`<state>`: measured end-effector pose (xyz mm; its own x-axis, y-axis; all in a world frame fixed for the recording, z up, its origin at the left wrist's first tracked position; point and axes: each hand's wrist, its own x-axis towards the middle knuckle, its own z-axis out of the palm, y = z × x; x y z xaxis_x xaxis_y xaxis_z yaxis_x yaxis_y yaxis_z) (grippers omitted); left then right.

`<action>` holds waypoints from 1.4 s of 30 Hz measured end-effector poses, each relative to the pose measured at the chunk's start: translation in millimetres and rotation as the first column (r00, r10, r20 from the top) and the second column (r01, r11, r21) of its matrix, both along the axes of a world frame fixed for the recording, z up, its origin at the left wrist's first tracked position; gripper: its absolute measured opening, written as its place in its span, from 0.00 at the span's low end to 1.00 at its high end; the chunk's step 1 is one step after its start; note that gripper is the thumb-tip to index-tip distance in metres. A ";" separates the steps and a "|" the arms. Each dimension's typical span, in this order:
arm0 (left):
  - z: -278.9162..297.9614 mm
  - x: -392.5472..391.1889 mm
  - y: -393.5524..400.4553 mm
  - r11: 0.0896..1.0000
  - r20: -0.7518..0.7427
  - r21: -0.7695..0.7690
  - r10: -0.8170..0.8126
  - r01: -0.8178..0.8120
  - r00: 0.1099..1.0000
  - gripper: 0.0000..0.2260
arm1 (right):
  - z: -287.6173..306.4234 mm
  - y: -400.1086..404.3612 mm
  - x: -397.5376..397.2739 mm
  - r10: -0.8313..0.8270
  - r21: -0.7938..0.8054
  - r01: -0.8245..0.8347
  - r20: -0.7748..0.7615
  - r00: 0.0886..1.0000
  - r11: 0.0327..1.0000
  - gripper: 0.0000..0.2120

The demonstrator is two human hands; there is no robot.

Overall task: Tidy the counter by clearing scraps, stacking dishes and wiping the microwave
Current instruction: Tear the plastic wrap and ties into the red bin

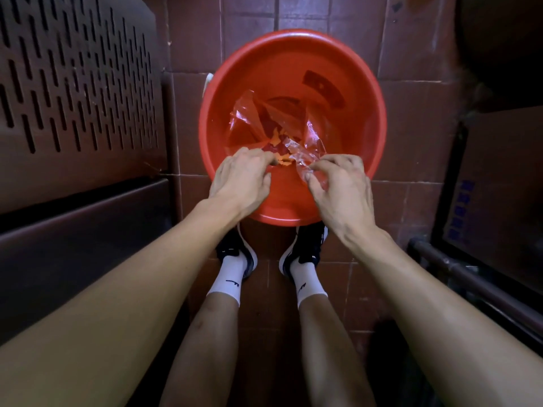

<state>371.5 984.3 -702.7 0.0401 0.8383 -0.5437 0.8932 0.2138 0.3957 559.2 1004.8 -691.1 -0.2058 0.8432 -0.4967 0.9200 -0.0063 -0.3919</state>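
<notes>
Now both hands' fingers pinch clear plastic wrap (299, 160) over red bucket (367, 113); scraps (282, 142) below.

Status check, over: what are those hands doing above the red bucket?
Left hand fingers curled at the scraps. Right hand pinching clear plastic wrap. Both over the red bucket. Nothing blocking.

No words or numbers can be read. Each white sock (229, 279) bears a small dark mark, and the blue print on the cardboard box (499, 183) is too blurred to read.
</notes>
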 end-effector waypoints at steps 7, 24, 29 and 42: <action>8.1 -15.1 -3.3 0.998 -0.070 0.005 -0.067 0.068 0.995 0.16 | -1.1 -2.6 -20.4 0.023 0.000 -0.023 0.009 1.000 1.000 0.13; 0.9 -42.0 -19.0 0.969 -0.243 0.060 -0.218 0.239 0.945 0.19 | -34.6 8.4 -66.5 0.068 -0.035 -0.066 0.067 0.995 0.997 0.22; -1.8 -49.7 -21.1 0.967 -0.265 0.017 -0.241 0.255 0.933 0.24 | -49.6 7.6 -73.3 0.078 -0.030 -0.077 0.042 0.996 0.997 0.21; -18.0 -60.2 -25.2 0.965 -0.201 0.094 -0.224 0.247 0.954 0.22 | -109.5 11.2 -88.0 0.037 -0.101 -0.031 0.054 0.998 0.994 0.19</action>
<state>311.3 959.1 -720.7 0.1511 0.8751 -0.4598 0.9728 -0.0489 0.2266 471.2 1016.0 -800.6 -0.2030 0.7814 -0.5901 0.9407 -0.0116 -0.3391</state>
